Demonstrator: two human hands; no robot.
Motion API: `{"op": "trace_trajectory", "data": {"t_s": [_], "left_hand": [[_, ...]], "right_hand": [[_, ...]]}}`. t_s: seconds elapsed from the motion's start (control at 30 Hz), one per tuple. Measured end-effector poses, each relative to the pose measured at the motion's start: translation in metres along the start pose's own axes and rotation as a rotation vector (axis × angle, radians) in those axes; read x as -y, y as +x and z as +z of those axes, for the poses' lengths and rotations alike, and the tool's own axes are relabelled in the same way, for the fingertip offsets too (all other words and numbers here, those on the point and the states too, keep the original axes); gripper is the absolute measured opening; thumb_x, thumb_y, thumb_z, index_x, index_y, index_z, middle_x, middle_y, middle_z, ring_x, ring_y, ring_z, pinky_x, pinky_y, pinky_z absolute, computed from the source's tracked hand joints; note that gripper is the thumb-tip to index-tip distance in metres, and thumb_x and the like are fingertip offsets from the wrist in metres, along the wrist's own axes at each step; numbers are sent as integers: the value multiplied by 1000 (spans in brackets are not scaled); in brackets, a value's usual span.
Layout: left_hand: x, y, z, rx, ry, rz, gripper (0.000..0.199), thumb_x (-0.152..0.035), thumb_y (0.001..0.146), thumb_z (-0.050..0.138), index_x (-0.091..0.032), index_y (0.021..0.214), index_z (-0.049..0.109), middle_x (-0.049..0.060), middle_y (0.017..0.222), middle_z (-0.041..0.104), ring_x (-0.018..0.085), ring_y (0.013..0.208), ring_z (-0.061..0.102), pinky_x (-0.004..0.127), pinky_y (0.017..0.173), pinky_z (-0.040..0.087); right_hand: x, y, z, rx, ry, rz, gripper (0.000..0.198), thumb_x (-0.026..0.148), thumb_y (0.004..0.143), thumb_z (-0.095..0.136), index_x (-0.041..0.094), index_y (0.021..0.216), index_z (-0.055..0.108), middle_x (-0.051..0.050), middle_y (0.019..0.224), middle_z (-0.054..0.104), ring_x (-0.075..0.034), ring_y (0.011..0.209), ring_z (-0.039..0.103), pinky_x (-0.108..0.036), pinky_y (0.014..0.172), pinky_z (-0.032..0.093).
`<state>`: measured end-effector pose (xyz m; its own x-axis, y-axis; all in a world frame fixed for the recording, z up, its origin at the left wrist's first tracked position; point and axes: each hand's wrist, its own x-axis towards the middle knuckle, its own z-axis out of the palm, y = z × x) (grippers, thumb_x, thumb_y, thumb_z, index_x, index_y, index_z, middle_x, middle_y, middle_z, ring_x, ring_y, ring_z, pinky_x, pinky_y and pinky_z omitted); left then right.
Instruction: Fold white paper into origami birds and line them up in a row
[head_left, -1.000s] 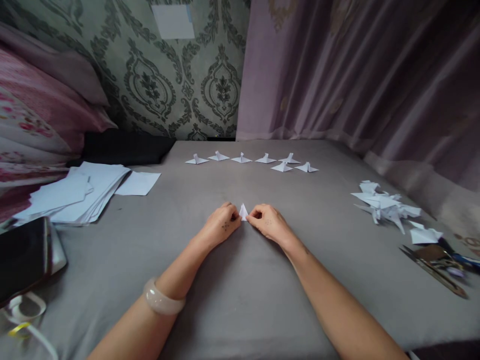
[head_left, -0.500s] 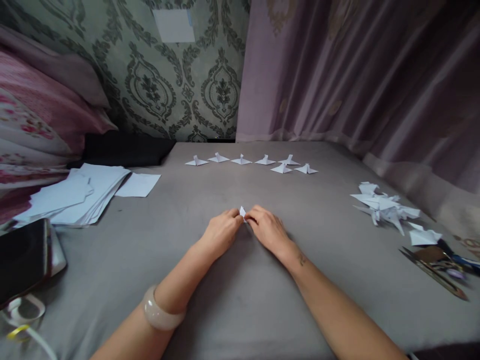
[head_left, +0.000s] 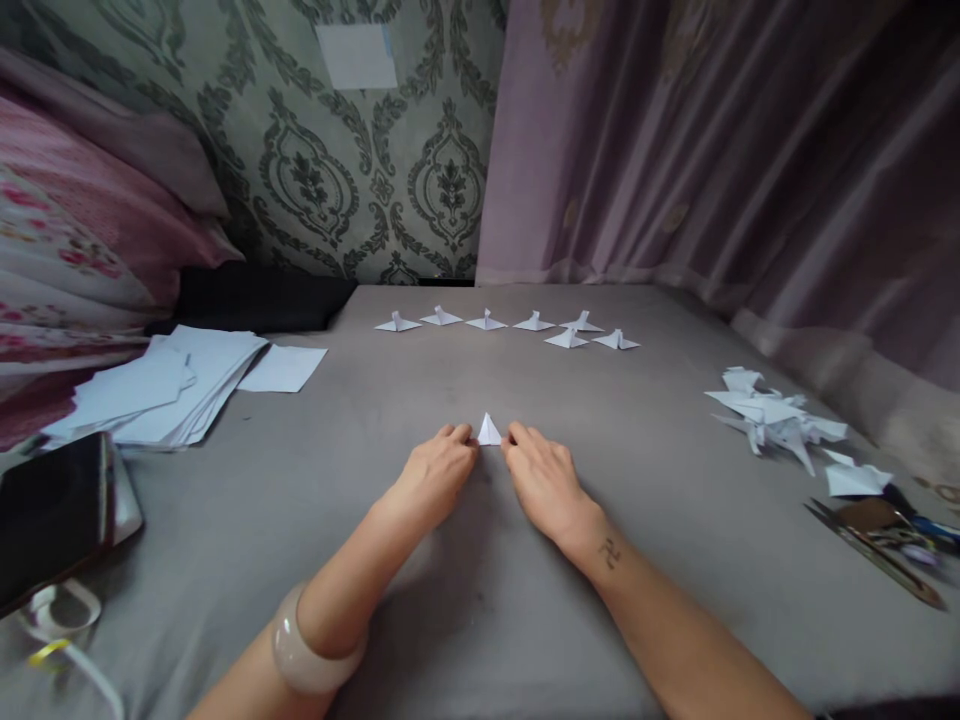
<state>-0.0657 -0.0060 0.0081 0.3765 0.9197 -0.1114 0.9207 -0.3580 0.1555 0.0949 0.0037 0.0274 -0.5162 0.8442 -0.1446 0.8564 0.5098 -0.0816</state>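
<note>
A small folded white paper (head_left: 489,431), shaped like a pointed triangle, stands on the grey cloth between my hands. My left hand (head_left: 440,468) has its fingers closed at the paper's left lower corner. At the opposite lower corner, the fingertips of my right hand (head_left: 545,474) are pinched together. The thumbs are mostly hidden under the hands. Farther back, several folded white paper figures, among them one paper figure (head_left: 487,321) in the middle, sit in a row with their points spread sideways.
On the left lie a stack of white paper (head_left: 202,385), a single sheet (head_left: 283,369), a phone (head_left: 56,515) and a white cable (head_left: 94,680). To the right are a pile of folded papers (head_left: 784,415) and scissors (head_left: 874,555). A curtain (head_left: 600,150) hangs behind.
My hands have moved slightly apart, the left one leftward and the right one rightward, so more of the folded paper shows between them. The view has shifted a little.
</note>
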Motion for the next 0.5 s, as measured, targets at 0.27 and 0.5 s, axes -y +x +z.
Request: {"op": "trace_trajectory", "data": {"t_s": [0.27, 0.5], "left_hand": [[34, 20, 16, -192, -603, -205, 38, -9, 73, 38, -17, 89, 71, 6, 84, 69, 17, 79, 62, 26, 73, 47], [28, 22, 15, -180, -751, -228, 36, -16, 74, 41, -16, 95, 70, 4, 84, 70, 17, 76, 61, 26, 69, 45]], "right_hand": [[-27, 21, 19, -161, 297, 169, 32, 9, 84, 40, 21, 98, 65, -6, 102, 66, -19, 92, 60, -28, 77, 39], [-38, 29, 23, -200, 570, 85, 33, 11, 80, 42, 24, 96, 68, -1, 92, 70, -15, 82, 61, -23, 73, 42]]}}
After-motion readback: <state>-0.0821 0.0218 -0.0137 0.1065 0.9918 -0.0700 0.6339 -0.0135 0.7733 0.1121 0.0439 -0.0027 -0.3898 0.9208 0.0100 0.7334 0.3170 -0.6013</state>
